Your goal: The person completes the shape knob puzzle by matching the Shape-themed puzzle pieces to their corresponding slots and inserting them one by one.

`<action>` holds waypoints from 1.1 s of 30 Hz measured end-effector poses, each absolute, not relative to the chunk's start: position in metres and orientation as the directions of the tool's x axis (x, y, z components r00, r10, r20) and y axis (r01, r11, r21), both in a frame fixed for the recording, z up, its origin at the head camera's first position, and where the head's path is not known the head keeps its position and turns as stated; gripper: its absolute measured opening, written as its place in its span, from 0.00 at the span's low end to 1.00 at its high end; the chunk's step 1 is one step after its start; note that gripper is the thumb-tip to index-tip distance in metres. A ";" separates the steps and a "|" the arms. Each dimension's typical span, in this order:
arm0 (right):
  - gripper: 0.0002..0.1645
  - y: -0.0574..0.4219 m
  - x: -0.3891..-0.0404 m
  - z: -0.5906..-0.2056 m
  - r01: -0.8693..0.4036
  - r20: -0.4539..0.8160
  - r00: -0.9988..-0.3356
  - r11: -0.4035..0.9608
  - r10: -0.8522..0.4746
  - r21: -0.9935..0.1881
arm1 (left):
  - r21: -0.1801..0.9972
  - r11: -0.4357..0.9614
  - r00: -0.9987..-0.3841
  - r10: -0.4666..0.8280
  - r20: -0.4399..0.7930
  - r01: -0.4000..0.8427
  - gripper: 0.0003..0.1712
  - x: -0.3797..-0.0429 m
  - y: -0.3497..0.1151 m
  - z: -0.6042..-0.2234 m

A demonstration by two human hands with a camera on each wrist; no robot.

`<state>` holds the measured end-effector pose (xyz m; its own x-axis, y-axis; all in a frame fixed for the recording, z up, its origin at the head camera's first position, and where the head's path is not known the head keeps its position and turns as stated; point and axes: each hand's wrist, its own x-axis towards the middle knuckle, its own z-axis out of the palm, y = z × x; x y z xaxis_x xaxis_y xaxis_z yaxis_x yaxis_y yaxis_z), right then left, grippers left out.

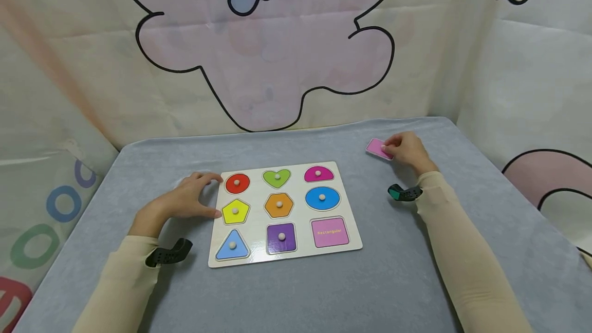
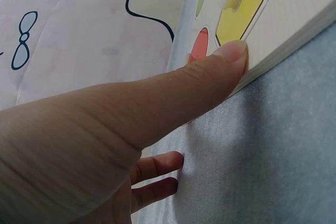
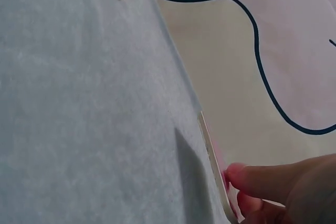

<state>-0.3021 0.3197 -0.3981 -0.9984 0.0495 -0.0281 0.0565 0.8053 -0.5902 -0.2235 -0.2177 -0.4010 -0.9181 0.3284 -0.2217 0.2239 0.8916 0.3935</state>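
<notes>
A wooden shape puzzle board (image 1: 256, 220) lies flat on the table. Knobbed pieces sit in it, among them a red circle (image 1: 238, 183), a yellow pentagon (image 1: 235, 211) and a purple square (image 1: 281, 238). Its lower right recess (image 1: 330, 232) shows a pink floor with printed lettering. Along the board's left edge my left hand (image 1: 187, 197) spreads its fingers, the thumb (image 2: 210, 72) pressing beside the yellow pentagon. Far to the right, my right hand (image 1: 407, 150) pinches a pink rectangular puzzle piece (image 1: 376, 148) between thumb and fingers at its knob. A shadow falls beside that piece in the right wrist view.
A grey-blue cloth (image 1: 287, 297) covers the table. Behind it hangs a curtain (image 1: 259, 66) with a pink outlined figure. Black wrist straps (image 1: 168, 254) with cameras sit over the cream sleeves (image 1: 472, 271).
</notes>
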 end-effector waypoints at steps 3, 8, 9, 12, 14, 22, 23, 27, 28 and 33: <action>0.19 0.316 -0.301 -0.395 0.038 -0.016 -0.999 0.801 0.035 -0.598 | 0.397 0.891 -0.918 0.327 -0.226 0.220 0.50 -0.223 -0.217 -0.400; 0.17 0.307 -0.301 -0.391 0.046 -0.037 -0.999 0.789 0.030 -0.613 | 0.398 0.891 -0.917 0.328 -0.227 0.220 0.50 -0.224 -0.217 -0.401; 0.17 0.306 -0.301 -0.390 0.049 -0.041 -0.999 0.790 0.031 -0.611 | 0.397 0.891 -0.917 0.327 -0.226 0.220 0.50 -0.225 -0.217 -0.401; 0.17 0.303 -0.303 -0.388 0.040 -0.037 -0.999 0.798 0.022 -0.601 | 0.395 0.893 -0.919 0.323 -0.224 0.217 0.50 -0.225 -0.217 -0.402; 0.17 0.301 -0.304 -0.387 0.016 -0.021 -1.000 0.812 0.004 -0.583 | 0.397 0.893 -0.920 0.320 -0.225 0.214 0.49 -0.225 -0.218 -0.401; 0.15 0.303 -0.300 -0.382 -0.068 0.022 -0.998 0.864 -0.066 -0.499 | 0.402 0.889 -0.918 0.328 -0.224 0.220 0.49 -0.226 -0.219 -0.401; 0.15 0.303 -0.299 -0.381 -0.071 0.017 -0.997 0.865 -0.072 -0.497 | 0.401 0.889 -0.917 0.329 -0.223 0.221 0.49 -0.226 -0.219 -0.401; 0.15 0.304 -0.295 -0.379 -0.085 0.004 -0.995 0.863 -0.096 -0.498 | 0.401 0.889 -0.918 0.328 -0.223 0.221 0.49 -0.225 -0.218 -0.400; 0.15 0.305 -0.295 -0.378 -0.088 0.002 -0.995 0.861 -0.101 -0.500 | 0.401 0.889 -0.918 0.329 -0.221 0.222 0.49 -0.225 -0.218 -0.400; 0.14 0.307 -0.289 -0.374 -0.120 0.016 -0.991 0.848 -0.131 -0.516 | 0.400 0.887 -0.918 0.335 -0.212 0.231 0.49 -0.225 -0.219 -0.398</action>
<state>-0.2887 0.3070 -0.3741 -0.9913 -0.1307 0.0162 -0.1203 0.8484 -0.5155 -0.2245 -0.2192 -0.3982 -0.9182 0.3348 -0.2117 0.2311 0.8867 0.4004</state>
